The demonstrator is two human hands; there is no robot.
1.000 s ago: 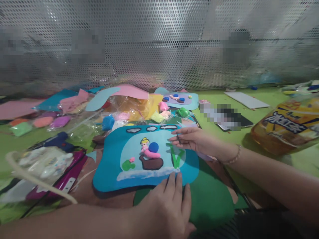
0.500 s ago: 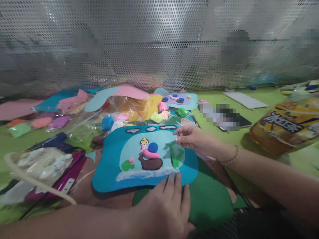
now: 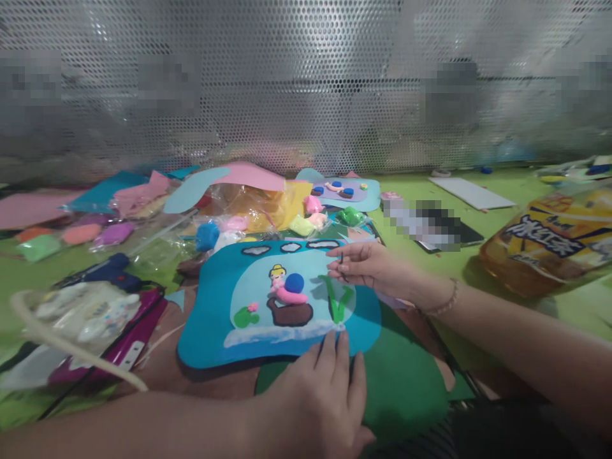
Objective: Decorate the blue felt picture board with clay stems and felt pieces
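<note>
A blue foam sheet point(image 3: 201, 319) lies before me with a clay picture on its light-blue middle. On it are a pink snail with a blue shell point(image 3: 293, 283), a brown clay shape point(image 3: 291, 313), a yellow-hatted head point(image 3: 277, 274), a green leaf with a pink flower point(image 3: 246, 315) and green stalks point(image 3: 337, 303). My left hand point(image 3: 320, 389) rests with fingers stretched out on the sheet's lower edge. Over the sheet's upper right, above the stalks, my right hand point(image 3: 366, 264) pinches a thin black strand point(image 3: 342, 266), probably clay.
Under the sheet lies dark green foam point(image 3: 406, 376). Behind are bagged clay lumps point(image 3: 313, 220), foam sheets and another clay picture point(image 3: 368, 197). A drink bottle point(image 3: 549, 242) and a phone point(image 3: 454, 226) lie right; a blue glue gun point(image 3: 112, 271) and purple case point(image 3: 143, 325) left.
My right hand has shifted slightly left and down over the sheet, and the black strand shows more between its fingers. My left hand stays in place.
</note>
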